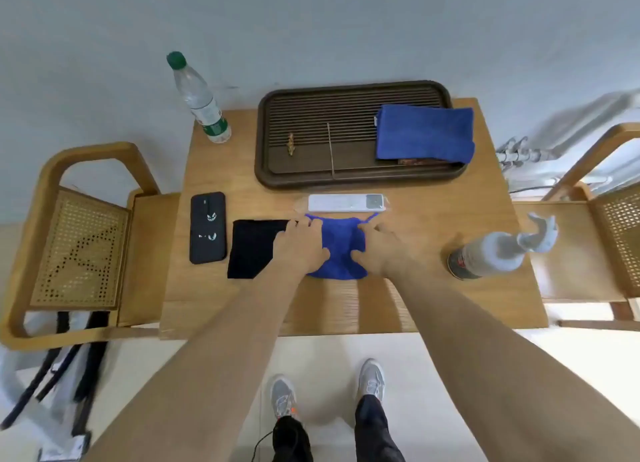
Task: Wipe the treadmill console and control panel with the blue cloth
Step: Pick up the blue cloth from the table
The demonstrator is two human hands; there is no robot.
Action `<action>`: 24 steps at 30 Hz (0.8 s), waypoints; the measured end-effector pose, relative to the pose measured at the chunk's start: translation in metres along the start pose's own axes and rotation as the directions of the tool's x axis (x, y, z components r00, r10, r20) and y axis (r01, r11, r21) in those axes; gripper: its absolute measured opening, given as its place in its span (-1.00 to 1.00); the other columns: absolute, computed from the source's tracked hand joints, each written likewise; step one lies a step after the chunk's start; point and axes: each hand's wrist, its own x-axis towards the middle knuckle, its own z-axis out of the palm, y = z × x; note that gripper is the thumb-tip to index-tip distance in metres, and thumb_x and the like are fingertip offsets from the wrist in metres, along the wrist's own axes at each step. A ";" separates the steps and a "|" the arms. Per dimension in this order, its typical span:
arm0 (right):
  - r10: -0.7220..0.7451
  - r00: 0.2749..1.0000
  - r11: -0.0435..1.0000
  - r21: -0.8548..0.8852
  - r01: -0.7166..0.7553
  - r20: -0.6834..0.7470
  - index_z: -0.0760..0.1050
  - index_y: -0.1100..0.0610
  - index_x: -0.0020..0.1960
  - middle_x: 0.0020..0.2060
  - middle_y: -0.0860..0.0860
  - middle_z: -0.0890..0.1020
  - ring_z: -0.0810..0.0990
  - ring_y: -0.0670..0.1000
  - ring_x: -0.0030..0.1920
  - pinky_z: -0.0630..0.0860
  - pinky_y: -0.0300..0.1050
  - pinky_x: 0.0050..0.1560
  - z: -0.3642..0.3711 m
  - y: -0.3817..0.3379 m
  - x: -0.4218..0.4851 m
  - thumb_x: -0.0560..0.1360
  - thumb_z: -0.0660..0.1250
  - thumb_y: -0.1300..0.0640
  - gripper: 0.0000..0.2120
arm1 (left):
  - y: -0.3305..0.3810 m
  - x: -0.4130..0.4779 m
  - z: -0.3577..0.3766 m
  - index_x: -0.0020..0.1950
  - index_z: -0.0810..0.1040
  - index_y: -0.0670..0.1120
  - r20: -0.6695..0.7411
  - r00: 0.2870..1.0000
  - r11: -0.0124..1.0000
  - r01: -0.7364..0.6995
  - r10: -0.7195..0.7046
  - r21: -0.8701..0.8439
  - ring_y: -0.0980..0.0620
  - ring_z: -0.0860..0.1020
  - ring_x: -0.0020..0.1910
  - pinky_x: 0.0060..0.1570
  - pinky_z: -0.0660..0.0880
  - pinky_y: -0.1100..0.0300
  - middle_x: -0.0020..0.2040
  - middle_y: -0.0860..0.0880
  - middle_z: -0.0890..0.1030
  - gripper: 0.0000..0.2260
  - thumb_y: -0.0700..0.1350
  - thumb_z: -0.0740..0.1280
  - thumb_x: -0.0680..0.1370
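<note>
A blue cloth (341,248) lies bunched on the wooden table (346,309), just in front of a white remote-like device (346,202). My left hand (299,245) presses on the cloth's left side, fingers pinching its far edge. My right hand (379,250) grips the cloth's right side, with a corner pulled up toward the remote. A second blue cloth (424,134) lies folded on the right end of a dark slatted tray (311,170). No treadmill console is in view.
A black cloth (251,248) and a black phone (207,227) lie left of my hands. A spray bottle (491,253) stands at the right, a water bottle (199,97) at the back left. Wooden chairs (69,239) flank the table.
</note>
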 end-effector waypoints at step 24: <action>-0.185 0.977 0.530 0.827 0.188 -0.104 0.60 0.22 0.10 -0.27 0.07 0.69 0.64 -0.12 -0.31 0.53 -0.31 -0.32 -0.068 -0.051 -0.102 0.44 0.26 0.50 -0.66 | 0.020 -0.098 -0.039 0.20 0.55 -0.02 -0.301 0.954 0.787 -0.186 0.001 -0.588 0.00 0.45 0.19 0.20 0.46 0.00 0.12 0.10 0.48 -0.61 -0.09 0.48 0.39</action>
